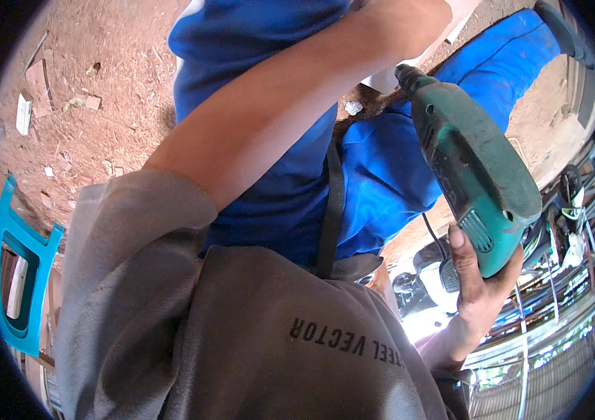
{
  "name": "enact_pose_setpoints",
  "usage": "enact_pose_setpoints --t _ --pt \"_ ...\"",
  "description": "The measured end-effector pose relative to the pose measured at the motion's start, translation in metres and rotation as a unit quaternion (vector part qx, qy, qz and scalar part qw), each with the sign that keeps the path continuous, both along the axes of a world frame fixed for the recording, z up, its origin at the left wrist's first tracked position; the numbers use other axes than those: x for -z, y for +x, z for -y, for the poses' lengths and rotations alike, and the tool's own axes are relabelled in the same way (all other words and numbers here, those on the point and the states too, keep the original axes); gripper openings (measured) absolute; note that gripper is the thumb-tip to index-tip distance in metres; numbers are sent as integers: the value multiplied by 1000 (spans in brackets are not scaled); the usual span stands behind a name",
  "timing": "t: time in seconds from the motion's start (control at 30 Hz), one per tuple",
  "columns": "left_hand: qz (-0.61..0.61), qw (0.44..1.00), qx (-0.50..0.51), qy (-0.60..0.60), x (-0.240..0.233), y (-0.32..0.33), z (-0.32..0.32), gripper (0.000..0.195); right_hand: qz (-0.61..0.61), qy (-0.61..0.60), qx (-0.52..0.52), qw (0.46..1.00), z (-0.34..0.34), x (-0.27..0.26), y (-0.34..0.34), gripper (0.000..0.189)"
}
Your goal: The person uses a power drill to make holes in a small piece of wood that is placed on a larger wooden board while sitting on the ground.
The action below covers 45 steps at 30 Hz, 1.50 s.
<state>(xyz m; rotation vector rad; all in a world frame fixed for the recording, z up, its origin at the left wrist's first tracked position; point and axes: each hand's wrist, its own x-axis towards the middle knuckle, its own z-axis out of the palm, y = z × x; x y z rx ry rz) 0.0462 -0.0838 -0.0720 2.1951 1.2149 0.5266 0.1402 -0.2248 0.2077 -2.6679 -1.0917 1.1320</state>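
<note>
My right hand [478, 294] grips the rear handle of a green power drill [478, 152], its thumb along the side. The drill tilts up and to the left, its dark chuck [409, 76] beside a pale board-like piece [381, 80]. Whether a bit touches that piece is hidden. A dark cord [431, 231] runs near the handle. Across my lap reaches my left forearm, and my left hand [423, 26] is at the top edge, over the pale piece. Its fingers are cut off by the frame, so their grip cannot be seen.
My blue-trousered legs [392, 168] spread over dirt ground [124, 68] littered with shavings. Wood offcuts [24, 113] lie at left, near a turquoise plastic chair [35, 252]. At right stand a motorbike [570, 205] and metal poles [523, 357].
</note>
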Motion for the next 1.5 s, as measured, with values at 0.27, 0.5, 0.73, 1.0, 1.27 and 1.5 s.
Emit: enact_pose_setpoints --t 0.27,0.5,0.73,1.0,1.27,1.5 --pt "214 960 -157 -85 -3 -1 -19 17 -1 -31 -39 999 -22 4 -10 19" --pt "323 889 -205 -251 -26 -14 -34 25 -4 -37 -84 996 -25 4 -8 17" --pt "253 881 -230 -328 -39 -11 -46 27 4 -78 -57 995 -21 -1 -3 38" --pt "337 876 -193 -288 -33 -19 -34 27 16 -23 -70 997 -21 7 -11 16" --pt "337 878 -195 -277 -31 -20 -33 27 36 -129 -45 990 -19 -2 -3 42" --pt "315 893 -180 -266 -27 -16 -34 28 -2 11 -76 997 -11 11 -6 12"
